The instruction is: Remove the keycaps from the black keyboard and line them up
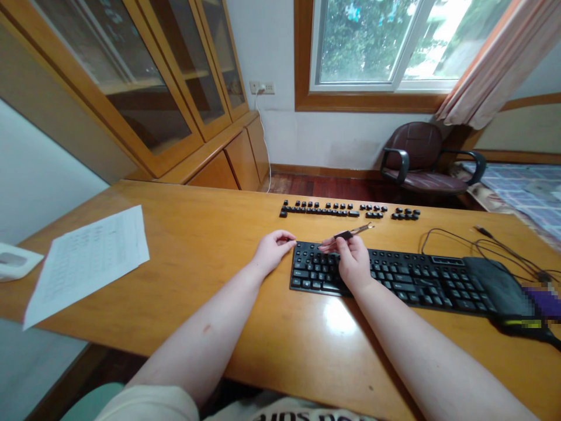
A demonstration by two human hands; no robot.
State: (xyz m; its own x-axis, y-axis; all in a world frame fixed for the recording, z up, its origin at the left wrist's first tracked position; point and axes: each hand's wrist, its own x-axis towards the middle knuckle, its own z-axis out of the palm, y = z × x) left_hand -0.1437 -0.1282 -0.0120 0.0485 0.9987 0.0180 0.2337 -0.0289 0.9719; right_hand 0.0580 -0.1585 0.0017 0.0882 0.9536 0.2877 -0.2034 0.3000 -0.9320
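A black keyboard (403,278) lies across the desk, and several of its upper keys have no caps. At its upper left corner, my left hand (272,251) rests with fingers curled and thumb and fingertips closed on the edge. My right hand (354,263) is over the left half of the keyboard, closed around a keycap puller (343,235) with a dark middle and thin wire prongs. The prongs at one end point up and to the right; the other end is partly hidden by the fingers. Removed keycaps (322,211) stand in rows behind the keyboard.
Printed paper sheets (94,254) and a white object (17,260) lie on the left. At the right are a coiled cable (504,245), a dark flat item (499,286) and a purple item (543,301). An office chair (421,158) stands beyond the desk (197,234).
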